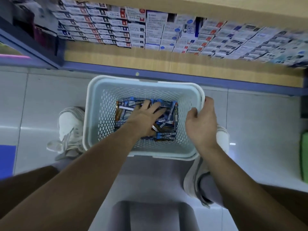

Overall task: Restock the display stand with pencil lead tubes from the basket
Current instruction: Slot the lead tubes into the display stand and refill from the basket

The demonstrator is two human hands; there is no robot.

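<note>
Left grip (pixel 146 114), fingers spread, rests on probably light, slick pencil lead tubes (pixel 166 136); right grip (pixel 200 117) clamps the basket (pixel 106 104) rim. Pinch tubes mid-length.

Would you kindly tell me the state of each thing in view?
Pale blue perforated plastic basket: on tiled floor, partly filled.
Blue-labelled pencil lead tubes: jumbled in basket bottom.
Left hand: fingers straight, touching the tubes.
Right hand: holds basket's right rim.
White stacked boxes: filling wooden shelf.

head camera, facing steeply down, floor close
</note>
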